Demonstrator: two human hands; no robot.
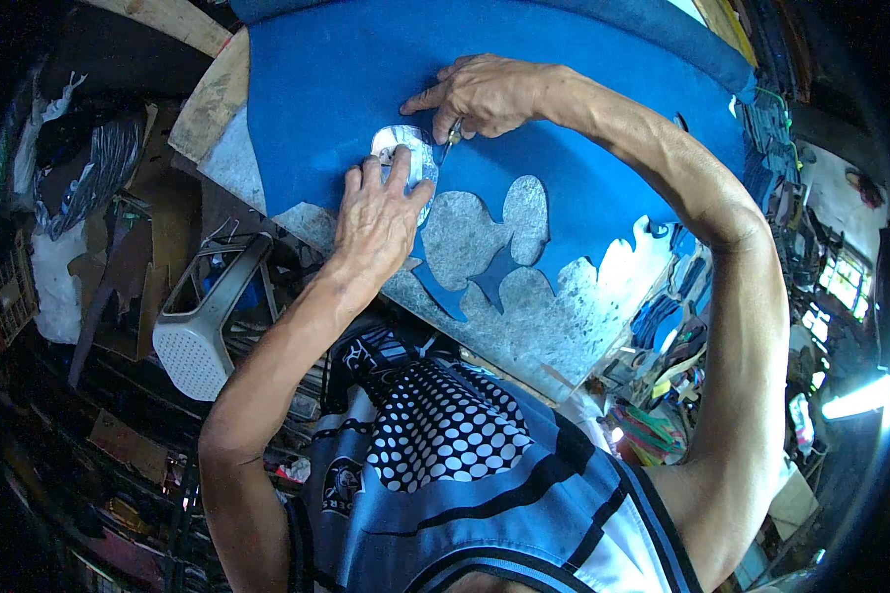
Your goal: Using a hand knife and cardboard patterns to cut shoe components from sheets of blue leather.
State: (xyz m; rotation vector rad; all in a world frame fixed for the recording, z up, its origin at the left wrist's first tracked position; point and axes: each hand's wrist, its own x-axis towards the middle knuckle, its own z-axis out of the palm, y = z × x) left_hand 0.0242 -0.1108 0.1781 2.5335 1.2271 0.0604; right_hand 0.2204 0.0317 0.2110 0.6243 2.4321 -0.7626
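A blue sheet of material (336, 69) lies over a worn metal-topped work table (524, 331). On it rests a small, rounded, pale template (391, 138). My left hand (381, 212) presses down on the template, its fingers apart and the thumb at the right edge. Just beyond and to the right, my right hand (494, 94) is closed around a slim metal knife (452, 136), its tip pointing down at the blue sheet beside the template. The index finger stretches out to the left. Rounded cut-outs in the sheet's near part bare the metal below.
A grey plastic stool (193, 346) stands on its side at the left, near cardboard (168, 257) and dark plastic bags (99, 168). Blue scraps (663, 306) pile up by the table's right edge. A lit tube lamp (858, 397) shows at the far right.
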